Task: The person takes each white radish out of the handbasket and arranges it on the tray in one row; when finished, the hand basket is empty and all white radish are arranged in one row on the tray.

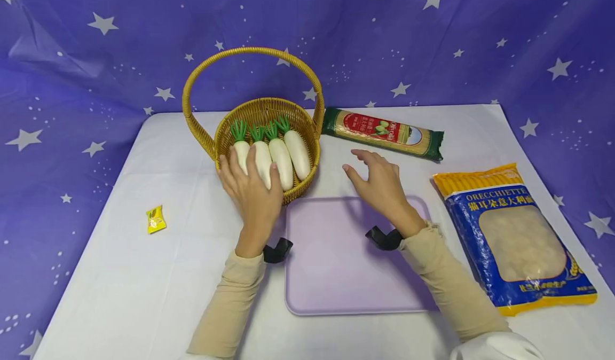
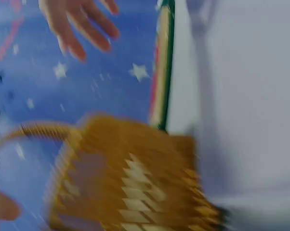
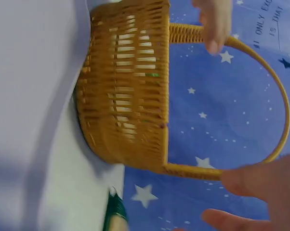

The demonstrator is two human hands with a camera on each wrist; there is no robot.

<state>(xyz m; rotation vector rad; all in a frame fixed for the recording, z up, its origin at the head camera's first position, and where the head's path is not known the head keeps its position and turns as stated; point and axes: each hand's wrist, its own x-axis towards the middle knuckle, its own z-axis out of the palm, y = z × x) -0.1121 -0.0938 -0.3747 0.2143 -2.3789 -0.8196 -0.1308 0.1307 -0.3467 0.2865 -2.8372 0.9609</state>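
Note:
A wicker basket (image 1: pixel 314 151) with a tall arched handle stands at the back, left of centre. Several white radishes (image 1: pixel 281 162) with green tops lie side by side in it. My left hand (image 1: pixel 253 194) is over the basket's near left rim, fingers spread and overlapping the leftmost radishes in the head view. To the right, my right hand (image 1: pixel 381 186) hovers above the far edge of a lilac tray (image 1: pixel 346 264), thumb and fingers apart, holding nothing. Through the slats of the basket (image 3: pixel 130 86), white shows in the right wrist view. The left wrist view is blurred.
A packet of spaghetti (image 1: pixel 384 133) lies behind my right hand, close to the basket. At the right is a large blue and yellow bag of orecchiette (image 1: pixel 519 242). A small yellow wrapped sweet (image 1: pixel 156 219) sits at the left. A purple starred curtain (image 1: pixel 384 39) hangs behind the table.

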